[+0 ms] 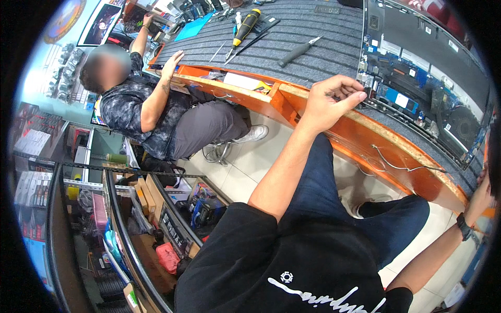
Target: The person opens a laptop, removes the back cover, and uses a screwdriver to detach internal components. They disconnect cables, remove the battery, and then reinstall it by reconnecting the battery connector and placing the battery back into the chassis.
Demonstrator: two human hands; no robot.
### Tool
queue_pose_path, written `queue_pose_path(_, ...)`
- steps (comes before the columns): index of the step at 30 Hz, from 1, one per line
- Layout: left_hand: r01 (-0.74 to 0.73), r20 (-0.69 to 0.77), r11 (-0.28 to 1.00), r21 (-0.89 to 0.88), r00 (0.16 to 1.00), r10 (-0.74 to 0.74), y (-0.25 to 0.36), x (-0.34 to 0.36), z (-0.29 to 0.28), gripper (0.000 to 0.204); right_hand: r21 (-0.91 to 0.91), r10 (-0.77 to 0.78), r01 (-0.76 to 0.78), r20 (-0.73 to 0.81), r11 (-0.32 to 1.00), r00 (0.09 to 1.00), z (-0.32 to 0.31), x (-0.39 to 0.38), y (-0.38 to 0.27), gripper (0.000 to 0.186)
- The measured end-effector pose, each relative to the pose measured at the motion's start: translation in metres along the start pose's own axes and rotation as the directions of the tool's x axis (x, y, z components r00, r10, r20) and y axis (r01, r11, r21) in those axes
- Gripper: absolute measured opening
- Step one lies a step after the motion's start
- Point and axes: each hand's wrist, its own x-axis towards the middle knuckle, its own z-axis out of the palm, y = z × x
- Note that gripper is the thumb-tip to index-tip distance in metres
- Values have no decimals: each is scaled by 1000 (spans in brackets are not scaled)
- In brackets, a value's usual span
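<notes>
Ridged grey mat (336, 36) | tiled floor (253, 161) | left fingers (345, 82) half-curled, hold unclear | right fingers (484, 181) unclear

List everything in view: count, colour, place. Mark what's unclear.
Opened laptop: 1, black with blue boards, bench's right part
Bench: 1, orange front, upper middle to right
Mat: 1, grey with dark stripes, on the bench
Yellow-handled tool: 1, yellow and black, on the mat
Grey-handled tool: 1, grey, on the mat
Sheet: 1, blue, far left of the mat
Co-worker: 1, dark patterned shirt, seated at left
Shelving: count unclear, black, lower left
Pouch: 1, red, among the shelving
Watch: 1, black, right wrist
Left hand: 1, bare, at the laptop's near-left corner
Right hand: 1, bare, right rim, unclear
</notes>
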Motion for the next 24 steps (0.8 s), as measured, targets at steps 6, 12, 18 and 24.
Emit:
queue_pose_path(6, 66, -24, 998, -2, 998, -67, -2, -1, -3, 17, 42, -25, 19, 125, 999, 992, 28, -19, -61, 46)
queue_pose_path(12, 85, -29, 996, -22, 996, -86, 0, -7, -6, 17, 59, -9, 6, 47, 998, 999, 34, -30, -85, 44)
queue_pose_path(18, 3, 19, 999, -45, 1000, -2, 6, -1, 1, 17, 253, 154, -119, -123, 960, 980, 9, -26, -90, 45)
queue_pose_path(24, -39, 19, 998, 46, 999, 38, 0, -1, -8, 12, 8, -436, 441, -140, 897, 889, 45, -91, -249, 20)
